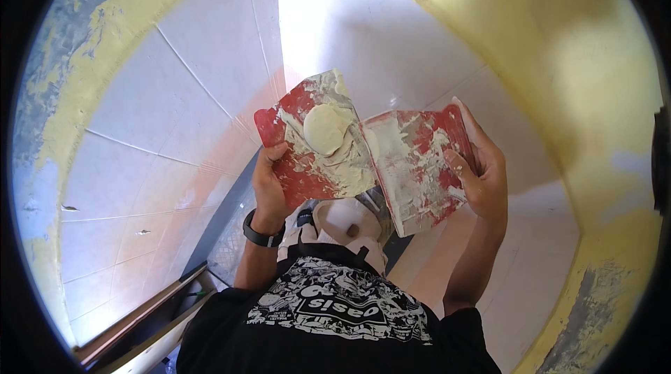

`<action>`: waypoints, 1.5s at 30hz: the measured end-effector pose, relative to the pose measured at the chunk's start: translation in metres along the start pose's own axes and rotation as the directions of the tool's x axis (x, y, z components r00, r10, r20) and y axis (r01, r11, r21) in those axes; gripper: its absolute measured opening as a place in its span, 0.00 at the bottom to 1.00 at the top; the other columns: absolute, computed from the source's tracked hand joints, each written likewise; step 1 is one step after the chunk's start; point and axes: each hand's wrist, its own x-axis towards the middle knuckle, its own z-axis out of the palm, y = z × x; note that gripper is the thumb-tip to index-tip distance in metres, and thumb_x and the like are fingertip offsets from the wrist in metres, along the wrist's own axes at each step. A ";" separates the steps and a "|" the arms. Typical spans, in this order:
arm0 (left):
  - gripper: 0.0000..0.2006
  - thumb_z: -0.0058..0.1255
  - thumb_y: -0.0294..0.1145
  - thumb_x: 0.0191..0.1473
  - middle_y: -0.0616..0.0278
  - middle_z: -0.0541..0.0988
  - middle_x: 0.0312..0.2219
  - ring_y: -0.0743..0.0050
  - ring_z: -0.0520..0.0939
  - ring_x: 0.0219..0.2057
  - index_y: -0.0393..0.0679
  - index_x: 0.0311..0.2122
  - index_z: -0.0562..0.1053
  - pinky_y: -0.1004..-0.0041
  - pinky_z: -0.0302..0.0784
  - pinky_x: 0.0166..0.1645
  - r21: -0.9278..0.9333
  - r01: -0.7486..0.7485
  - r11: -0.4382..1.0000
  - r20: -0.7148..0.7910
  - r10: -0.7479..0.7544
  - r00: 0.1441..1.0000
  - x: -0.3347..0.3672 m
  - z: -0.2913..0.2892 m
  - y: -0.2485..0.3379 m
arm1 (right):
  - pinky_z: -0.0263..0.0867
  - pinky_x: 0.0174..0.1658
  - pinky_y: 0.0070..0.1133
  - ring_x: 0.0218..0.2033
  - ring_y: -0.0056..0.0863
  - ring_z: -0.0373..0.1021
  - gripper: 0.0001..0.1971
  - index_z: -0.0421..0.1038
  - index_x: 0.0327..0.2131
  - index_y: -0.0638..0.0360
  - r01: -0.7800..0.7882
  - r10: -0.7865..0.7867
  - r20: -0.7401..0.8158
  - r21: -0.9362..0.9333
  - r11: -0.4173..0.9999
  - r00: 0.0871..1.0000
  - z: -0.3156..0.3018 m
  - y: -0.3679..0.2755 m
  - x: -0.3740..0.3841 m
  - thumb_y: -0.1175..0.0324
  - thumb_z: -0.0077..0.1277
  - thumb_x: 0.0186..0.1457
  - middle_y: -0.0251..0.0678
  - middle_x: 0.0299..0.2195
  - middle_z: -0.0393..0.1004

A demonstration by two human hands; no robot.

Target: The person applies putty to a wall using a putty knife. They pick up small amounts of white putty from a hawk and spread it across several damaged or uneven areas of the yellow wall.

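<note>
Wall tiles (154,143), pale with a faint orange tint, fill the left of the frame; yellow paint (129,14) arcs above them, with a rough grey patch (63,45) at upper left. Lower left: long wooden pieces (150,318), partly cut off by the rim.

Left of centre: left hand (271,182), black wristband (263,233) on its wrist. Grasping the left red board (304,182) by its lower-left edge, thumb on the near face, other fingers mostly hidden behind. Board tilted, at frame centre, its face smeared with cream paste; thick rounded paste mound (325,129) near its middle.

Below the boards: pale rounded object (342,217), partly covered, kind unclear. Black printed shirt (335,304) across lower centre.

Right of centre: right red board (426,164), streaked with paler, thinner residue; its left edge meets the other board's right edge. Right hand (486,178) grips its right side, thumb over the face, fingers round the outer edge.

Far right: yellow wall (580,31), another grey patch (583,318) at lower right
</note>
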 end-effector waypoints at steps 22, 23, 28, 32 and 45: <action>0.14 0.44 0.34 0.56 0.57 0.79 0.33 0.69 0.82 0.33 0.34 0.42 0.72 0.70 0.81 0.40 0.359 0.403 0.842 -0.031 -0.421 0.906 -0.008 0.038 0.035 | 0.70 0.39 0.15 0.36 0.15 0.73 0.24 0.60 0.58 0.68 -0.124 0.126 0.104 -0.019 0.992 0.987 -0.042 -0.034 0.023 0.76 0.51 0.58 0.38 0.39 0.78; 0.14 0.44 0.33 0.55 0.57 0.79 0.32 0.69 0.82 0.32 0.34 0.42 0.72 0.70 0.81 0.39 0.345 0.441 0.828 -0.044 -0.456 0.889 -0.008 0.036 0.035 | 0.70 0.38 0.15 0.36 0.15 0.73 0.24 0.61 0.57 0.67 -0.104 0.105 0.122 -0.009 0.994 0.987 -0.041 -0.033 0.023 0.75 0.52 0.58 0.39 0.38 0.77; 0.13 0.45 0.32 0.54 0.57 0.79 0.31 0.69 0.82 0.29 0.34 0.41 0.72 0.71 0.82 0.37 0.324 0.458 0.828 -0.032 -0.474 0.880 -0.005 0.052 0.041 | 0.70 0.39 0.16 0.36 0.15 0.73 0.27 0.58 0.59 0.65 -0.164 0.163 0.184 -0.008 0.986 0.969 -0.046 -0.036 0.026 0.76 0.54 0.57 0.38 0.39 0.77; 0.13 0.45 0.30 0.52 0.55 0.80 0.32 0.66 0.82 0.29 0.33 0.40 0.73 0.69 0.81 0.38 0.281 0.489 0.826 -0.011 -0.507 0.862 0.003 0.053 0.044 | 0.70 0.44 0.18 0.40 0.16 0.72 0.33 0.55 0.61 0.65 -0.178 0.161 0.250 0.045 0.983 0.955 -0.054 -0.032 0.022 0.77 0.56 0.53 0.37 0.44 0.75; 0.15 0.43 0.31 0.56 0.54 0.80 0.34 0.68 0.83 0.31 0.30 0.42 0.72 0.71 0.82 0.39 0.259 0.557 0.789 0.085 -0.593 0.801 0.015 0.076 0.045 | 0.68 0.47 0.16 0.46 0.15 0.68 0.35 0.52 0.63 0.64 -0.265 0.206 0.275 0.197 0.944 0.939 -0.054 -0.024 0.019 0.77 0.56 0.54 0.34 0.50 0.70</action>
